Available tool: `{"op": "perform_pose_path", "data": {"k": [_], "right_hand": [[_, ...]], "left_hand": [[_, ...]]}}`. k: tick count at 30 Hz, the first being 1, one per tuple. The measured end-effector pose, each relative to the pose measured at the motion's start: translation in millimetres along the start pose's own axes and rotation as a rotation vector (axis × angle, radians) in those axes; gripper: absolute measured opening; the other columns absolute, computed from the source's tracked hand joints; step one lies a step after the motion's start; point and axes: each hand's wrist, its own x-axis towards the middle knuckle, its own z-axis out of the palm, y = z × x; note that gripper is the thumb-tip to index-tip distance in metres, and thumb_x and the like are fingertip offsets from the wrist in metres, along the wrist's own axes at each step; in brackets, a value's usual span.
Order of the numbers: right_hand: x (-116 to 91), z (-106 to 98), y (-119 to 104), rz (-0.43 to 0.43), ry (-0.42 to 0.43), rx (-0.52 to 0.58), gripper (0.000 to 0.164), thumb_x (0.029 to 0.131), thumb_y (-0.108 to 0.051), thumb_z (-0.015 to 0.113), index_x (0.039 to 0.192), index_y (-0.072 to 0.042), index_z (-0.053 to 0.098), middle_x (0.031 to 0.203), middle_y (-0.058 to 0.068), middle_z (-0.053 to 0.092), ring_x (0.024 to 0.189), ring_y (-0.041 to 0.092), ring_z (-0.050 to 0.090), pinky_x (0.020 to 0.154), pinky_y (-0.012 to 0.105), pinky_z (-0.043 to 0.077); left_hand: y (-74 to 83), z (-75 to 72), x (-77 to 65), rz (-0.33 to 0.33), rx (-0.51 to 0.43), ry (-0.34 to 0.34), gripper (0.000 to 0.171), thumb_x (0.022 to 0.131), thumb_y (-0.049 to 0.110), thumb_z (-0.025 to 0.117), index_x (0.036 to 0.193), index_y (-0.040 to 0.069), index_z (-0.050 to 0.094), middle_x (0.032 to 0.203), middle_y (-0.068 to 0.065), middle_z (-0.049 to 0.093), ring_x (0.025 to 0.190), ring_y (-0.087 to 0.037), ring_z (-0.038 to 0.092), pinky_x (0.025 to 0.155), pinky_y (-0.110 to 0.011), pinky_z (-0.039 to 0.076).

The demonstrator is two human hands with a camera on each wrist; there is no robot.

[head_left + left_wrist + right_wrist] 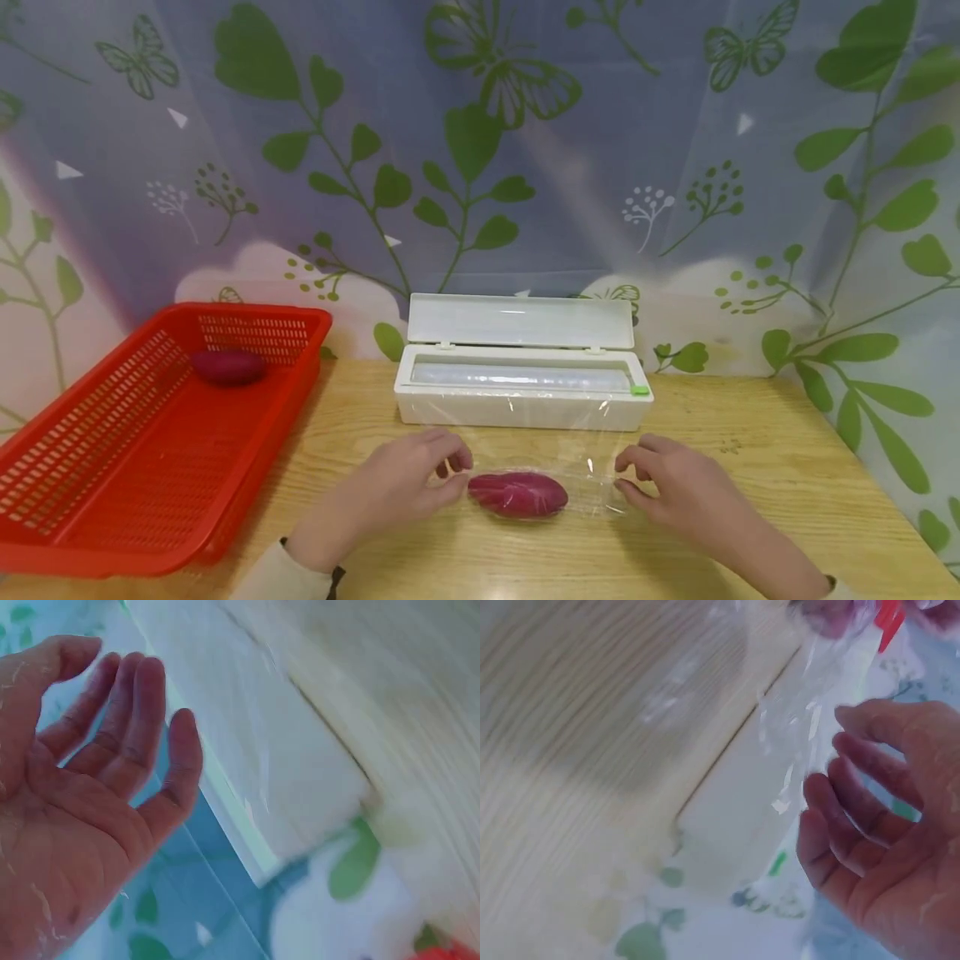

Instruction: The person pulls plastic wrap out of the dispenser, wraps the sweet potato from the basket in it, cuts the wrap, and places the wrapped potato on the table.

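Observation:
A purple-red sweet potato lies on the table before the person, with clear cling film around it. The film runs back toward a white dispenser box whose lid stands up. Inside the box rests a film roll. The left hand is at the potato's left end, fingers loosely bent; the left wrist view shows its palm and fingers holding nothing. To the right, the right hand hovers beside the film's loose edge, its thumb and fingers apart in the right wrist view.
On the left stands a red plastic basket with another sweet potato at its far end. A green slider sits at the box's right front corner. Behind the wooden table hangs a leaf-patterned cloth.

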Motion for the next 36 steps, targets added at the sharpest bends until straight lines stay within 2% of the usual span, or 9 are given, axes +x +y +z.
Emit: {"op": "perform_pose_path", "data": {"k": [2,4,7,11,16,21,27,31,36], "right_hand": [[0.6,3.4,-7.3,-0.088,0.09,-0.008,0.013,0.086,-0.023,0.083,0.087,-0.023,0.069,0.079,-0.013,0.054,0.066,0.0,0.052,0.052,0.013,0.039],[2.4,6.9,-15.3,-0.17,0.141,0.011,0.011,0.094,-0.032,0.075,0.09,-0.022,0.071,0.084,-0.012,0.057,0.072,0.003,0.056,0.056,0.012,0.043],[7.5,11.6,-28.0,-0.229,0.097,0.053,0.019,0.096,-0.037,0.072,0.102,-0.019,0.073,0.097,-0.009,0.064,0.085,0.007,0.061,0.07,0.017,0.054],[16.4,17.9,-43.4,-0.171,-0.08,0.041,0.044,0.083,-0.026,0.085,0.123,-0.016,0.07,0.118,-0.002,0.07,0.106,0.015,0.068,0.087,0.034,0.061],[22.5,27.0,-49.9,-0.069,-0.232,0.009,0.055,0.086,-0.027,0.083,0.136,-0.013,0.064,0.13,0.004,0.068,0.116,0.021,0.068,0.095,0.042,0.059],[27.1,33.8,-49.3,-0.023,-0.254,0.018,0.054,0.085,-0.024,0.082,0.133,-0.009,0.064,0.123,0.006,0.071,0.109,0.021,0.069,0.091,0.04,0.06],[35.8,37.6,-48.5,0.036,-0.271,0.076,0.044,0.088,-0.027,0.079,0.126,-0.009,0.067,0.119,0.003,0.073,0.105,0.016,0.065,0.09,0.036,0.06],[39.3,38.8,-44.5,0.098,-0.3,0.143,0.048,0.09,-0.029,0.075,0.132,-0.007,0.062,0.116,0.004,0.072,0.101,0.014,0.063,0.084,0.034,0.059],[43.2,42.2,-37.3,0.142,-0.292,0.194,0.037,0.091,-0.029,0.074,0.122,-0.012,0.062,0.1,-0.004,0.069,0.092,0.01,0.06,0.074,0.028,0.055]], "left_hand": [[8.2,8.5,1.6,0.073,0.004,-0.013,0.017,0.094,0.02,0.071,0.11,0.016,0.071,0.107,0.004,0.071,0.094,-0.01,0.065,0.083,-0.025,0.057],[13.0,17.3,2.8,0.112,0.035,-0.021,0.026,0.093,0.023,0.073,0.118,0.016,0.071,0.116,0.004,0.07,0.101,-0.011,0.065,0.089,-0.028,0.057],[14.8,28.0,4.5,0.121,0.093,-0.04,0.036,0.092,0.027,0.073,0.127,0.018,0.069,0.124,0.004,0.067,0.109,-0.011,0.063,0.094,-0.032,0.055],[12.1,35.6,6.0,0.081,0.104,-0.075,0.044,0.094,0.029,0.071,0.136,0.019,0.063,0.132,0.003,0.065,0.117,-0.013,0.062,0.099,-0.038,0.054],[8.7,41.4,9.4,0.043,0.064,-0.09,0.05,0.094,0.028,0.071,0.142,0.021,0.057,0.135,0.002,0.064,0.119,-0.014,0.061,0.102,-0.039,0.054],[5.6,46.5,13.1,0.04,0.033,-0.062,0.052,0.092,0.024,0.075,0.141,0.021,0.058,0.133,0.002,0.062,0.112,-0.012,0.063,0.097,-0.037,0.056],[1.9,48.4,16.8,0.029,-0.011,-0.001,0.046,0.09,0.023,0.079,0.131,0.017,0.058,0.118,0.004,0.063,0.097,-0.007,0.064,0.087,-0.027,0.058],[0.3,45.0,21.1,0.008,-0.041,-0.012,0.035,0.094,0.022,0.075,0.121,0.017,0.054,0.107,0.005,0.067,0.089,-0.005,0.061,0.082,-0.024,0.056],[-2.2,39.9,28.0,-0.006,-0.034,-0.037,0.026,0.096,0.022,0.072,0.117,0.017,0.058,0.101,0.005,0.069,0.086,-0.005,0.06,0.077,-0.024,0.055]]}}
